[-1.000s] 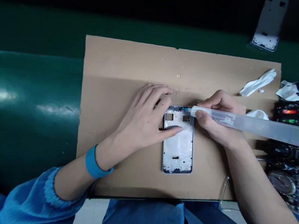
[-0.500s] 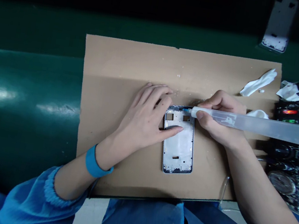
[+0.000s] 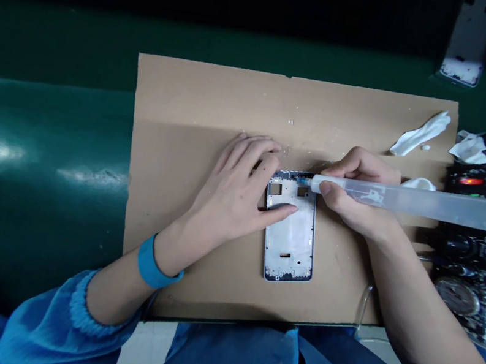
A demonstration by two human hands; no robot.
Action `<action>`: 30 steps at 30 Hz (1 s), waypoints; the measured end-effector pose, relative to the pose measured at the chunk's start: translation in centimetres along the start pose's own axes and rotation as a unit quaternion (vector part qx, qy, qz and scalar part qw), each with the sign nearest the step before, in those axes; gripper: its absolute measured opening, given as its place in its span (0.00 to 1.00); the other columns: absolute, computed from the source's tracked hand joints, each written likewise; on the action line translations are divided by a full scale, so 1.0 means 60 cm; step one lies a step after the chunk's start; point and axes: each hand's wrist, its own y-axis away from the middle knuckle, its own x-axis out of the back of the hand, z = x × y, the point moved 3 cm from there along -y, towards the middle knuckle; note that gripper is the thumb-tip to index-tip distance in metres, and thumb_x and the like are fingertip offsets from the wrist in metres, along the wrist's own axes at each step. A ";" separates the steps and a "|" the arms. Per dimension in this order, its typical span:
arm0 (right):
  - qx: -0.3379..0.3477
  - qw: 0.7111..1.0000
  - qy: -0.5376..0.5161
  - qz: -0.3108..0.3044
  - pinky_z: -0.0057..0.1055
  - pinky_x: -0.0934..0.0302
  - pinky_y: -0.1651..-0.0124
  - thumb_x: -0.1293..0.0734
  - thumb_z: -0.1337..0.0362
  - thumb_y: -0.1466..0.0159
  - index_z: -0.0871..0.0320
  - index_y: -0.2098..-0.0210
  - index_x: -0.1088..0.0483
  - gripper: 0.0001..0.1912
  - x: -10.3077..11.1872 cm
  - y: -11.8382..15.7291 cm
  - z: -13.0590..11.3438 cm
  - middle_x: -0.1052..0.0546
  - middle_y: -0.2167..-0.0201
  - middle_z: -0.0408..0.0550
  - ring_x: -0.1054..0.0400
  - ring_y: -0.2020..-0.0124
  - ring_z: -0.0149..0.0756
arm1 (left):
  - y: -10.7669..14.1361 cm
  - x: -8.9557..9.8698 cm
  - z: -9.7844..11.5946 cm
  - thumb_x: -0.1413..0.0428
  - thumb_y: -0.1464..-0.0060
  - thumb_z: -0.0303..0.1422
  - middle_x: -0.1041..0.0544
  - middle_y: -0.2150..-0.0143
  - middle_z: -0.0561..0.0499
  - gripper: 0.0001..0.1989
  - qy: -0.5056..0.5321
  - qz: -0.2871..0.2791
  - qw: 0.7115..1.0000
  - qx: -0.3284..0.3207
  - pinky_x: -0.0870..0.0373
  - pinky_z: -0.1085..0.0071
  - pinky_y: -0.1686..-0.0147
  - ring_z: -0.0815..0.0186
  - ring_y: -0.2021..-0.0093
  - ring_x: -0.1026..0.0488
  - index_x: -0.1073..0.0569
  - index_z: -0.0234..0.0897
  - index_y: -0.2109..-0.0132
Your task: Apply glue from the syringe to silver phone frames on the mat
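Observation:
A silver phone frame [image 3: 293, 231] with a dark rim lies flat on the cardboard sheet [image 3: 182, 97]. My left hand [image 3: 239, 191] grips it at the upper left, the thumb laid across its metal face and the other fingers bent by its top left corner. In my right hand [image 3: 358, 189] is a clear dispensing syringe [image 3: 426, 204], held almost level in a pinch near its front end. Its blue needle tip [image 3: 301, 180] is at the frame's top edge; whether it touches cannot be told. Inside the barrel some whitish residue shows.
White crumpled wipes [image 3: 421, 134] lie at the cardboard's upper right. A black dispenser box [image 3: 457, 292] with a round gauge and a red display stands at the right. Beyond the cardboard, another phone frame [image 3: 469, 43] rests on the dark green surface [image 3: 246, 49].
The far phone frame has shifted to the right. The syringe's rear end sits slightly higher, and its tip has moved a touch left. My left hand stays in place on the near frame.

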 end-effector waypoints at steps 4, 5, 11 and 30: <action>0.014 1.000 -0.011 -0.003 0.34 0.41 0.76 0.19 0.60 0.37 0.49 0.70 0.26 0.13 0.000 0.000 0.000 0.20 0.76 0.41 0.32 0.78 0.35 | 0.000 0.001 0.000 0.29 0.31 0.48 0.23 0.28 0.36 0.23 0.004 -0.006 1.000 0.005 0.28 0.32 0.24 0.38 0.26 0.27 0.24 0.41 0.39; 0.015 1.000 -0.010 -0.003 0.34 0.41 0.77 0.19 0.60 0.36 0.49 0.70 0.26 0.13 0.000 0.000 0.001 0.20 0.76 0.41 0.32 0.78 0.34 | -0.001 0.001 0.001 0.29 0.31 0.48 0.23 0.28 0.36 0.23 0.005 -0.007 1.000 0.007 0.29 0.32 0.24 0.38 0.26 0.27 0.24 0.41 0.39; 0.008 1.000 -0.012 -0.006 0.34 0.40 0.76 0.19 0.59 0.36 0.49 0.70 0.25 0.12 -0.001 0.002 -0.001 0.19 0.75 0.40 0.32 0.77 0.34 | -0.001 0.001 0.001 0.30 0.30 0.48 0.23 0.28 0.35 0.23 0.003 -0.005 1.000 0.003 0.31 0.32 0.22 0.38 0.25 0.27 0.24 0.40 0.40; -0.039 0.999 -0.001 -0.015 0.35 0.36 0.75 0.17 0.49 0.36 0.49 0.70 0.26 0.19 -0.006 0.003 0.003 0.20 0.74 0.42 0.32 0.76 0.35 | -0.001 -0.001 0.002 0.29 0.31 0.47 0.23 0.28 0.36 0.23 0.012 -0.004 1.000 0.006 0.31 0.31 0.22 0.37 0.26 0.27 0.23 0.41 0.39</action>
